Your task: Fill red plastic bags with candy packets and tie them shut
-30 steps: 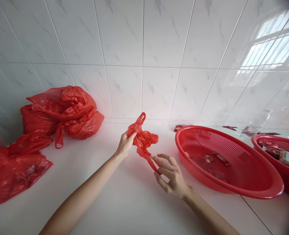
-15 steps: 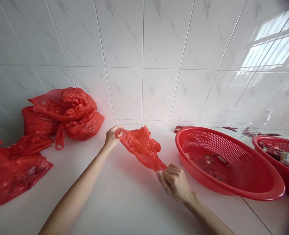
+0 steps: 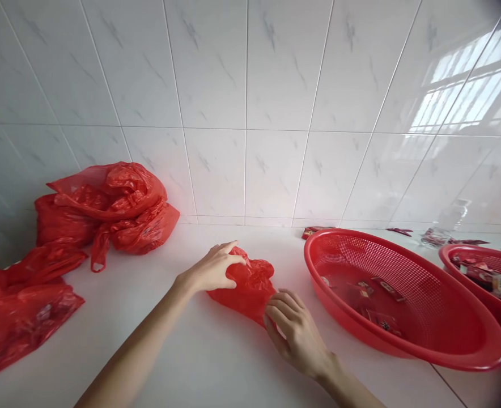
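Observation:
A crumpled red plastic bag lies on the white counter between my two hands. My left hand is over the bag's left part, its thumb and fingers apart, touching the plastic. At the bag's right end, my right hand has its fingers curled together around the red plastic edge. The fingertips of my right hand are partly hidden. To the right stands a red perforated basket with several small wrapped packets inside.
Full red bags sit against the tiled wall at the left, with another red bag nearer. A second red basket holding packets is at the far right, near a clear plastic bottle.
The bag, stretched between both hands before, is now lower and bunched. My left hand has let go of its handle, opened and moved right and down. The view has tilted slightly upward.

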`<state>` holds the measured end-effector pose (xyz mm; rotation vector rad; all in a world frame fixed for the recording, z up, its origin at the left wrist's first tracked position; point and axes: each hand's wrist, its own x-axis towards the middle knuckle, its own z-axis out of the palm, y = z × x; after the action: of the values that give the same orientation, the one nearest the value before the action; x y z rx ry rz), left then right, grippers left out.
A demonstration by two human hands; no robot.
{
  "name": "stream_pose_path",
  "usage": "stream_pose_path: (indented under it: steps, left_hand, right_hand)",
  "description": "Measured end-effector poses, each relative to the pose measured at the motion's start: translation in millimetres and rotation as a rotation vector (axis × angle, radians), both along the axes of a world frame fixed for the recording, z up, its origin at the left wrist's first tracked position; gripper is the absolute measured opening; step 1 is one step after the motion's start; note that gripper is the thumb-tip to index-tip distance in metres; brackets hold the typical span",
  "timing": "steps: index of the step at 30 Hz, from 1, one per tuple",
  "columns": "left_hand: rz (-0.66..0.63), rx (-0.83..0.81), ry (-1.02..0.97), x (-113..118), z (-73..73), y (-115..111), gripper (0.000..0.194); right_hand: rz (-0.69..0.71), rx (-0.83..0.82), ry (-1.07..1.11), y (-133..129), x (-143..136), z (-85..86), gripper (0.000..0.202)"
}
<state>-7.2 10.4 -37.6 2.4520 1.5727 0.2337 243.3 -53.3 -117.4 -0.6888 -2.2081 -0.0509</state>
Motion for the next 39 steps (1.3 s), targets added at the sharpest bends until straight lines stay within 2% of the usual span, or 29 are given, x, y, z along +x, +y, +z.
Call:
stream_pose_path:
  steps: [3, 6, 9, 14, 19, 23, 26, 29, 30, 32, 33, 35, 37, 39]
  left_hand:
    - [0.061, -0.070, 0.064, 9, -20.2, 8, 0.069]
    - [0.087, -0.120, 0.062, 12, -40.0, 17, 0.072]
    - [0.126, -0.146, 0.078, 9, -53.4, 24, 0.072]
    - [0.282, -0.023, 0.163, -2, -62.7, 37, 0.061]
    - [0.407, 0.043, 0.179, -15, -66.9, 49, 0.046]
    - [0.456, 0.077, 0.170, -20, -68.0, 52, 0.053]
    - [0.411, 0.097, 0.141, -15, -59.7, 47, 0.064]
    - [0.232, 0.195, 0.006, 0, -43.8, 32, 0.078]
    - [0.130, 0.233, -0.068, 8, -39.1, 26, 0.073]
    - [-0.095, 0.246, -0.197, 26, -34.5, 13, 0.046]
    - [-0.187, 0.209, -0.229, 35, -35.6, 8, 0.036]
    - [-0.276, 0.103, -0.224, 51, -44.3, -1, 0.032]
    - [-0.252, 0.055, -0.181, 61, -58.6, -3, 0.033]
    - [-0.154, 0.084, -0.160, 60, -72.5, 2, 0.031]
  right_hand:
    - [0.040, -0.047, -0.130, 0, -8, -7.1, 0.029]
    - [-0.070, -0.130, -0.271, 1, -14, -18.9, 0.037]
    - [-0.165, -0.272, -0.308, 3, -16, -24.7, 0.040]
    - [-0.332, -0.542, -0.287, 6, -15, -19.8, 0.043]
    - [-0.491, -0.575, -0.341, 6, -17, -23.6, 0.052]
    - [-0.581, -0.517, -0.283, 7, -14, -29.5, 0.056]
    - [-0.588, -0.433, -0.263, 9, -10, -32.5, 0.053]
    - [-0.605, -0.386, -0.295, 12, -8, -35.0, 0.050]
    - [-0.606, -0.384, -0.311, 12, -7, -35.5, 0.050]
    - [-0.598, -0.395, -0.342, 13, -8, -35.4, 0.051]
    - [-0.592, -0.407, -0.352, 13, -8, -34.6, 0.052]
    - [-0.583, -0.427, -0.363, 11, -8, -31.6, 0.051]
    - [-0.572, -0.441, -0.375, 9, -7, -27.8, 0.051]
    - [-0.564, -0.447, -0.396, 6, -7, -24.4, 0.050]
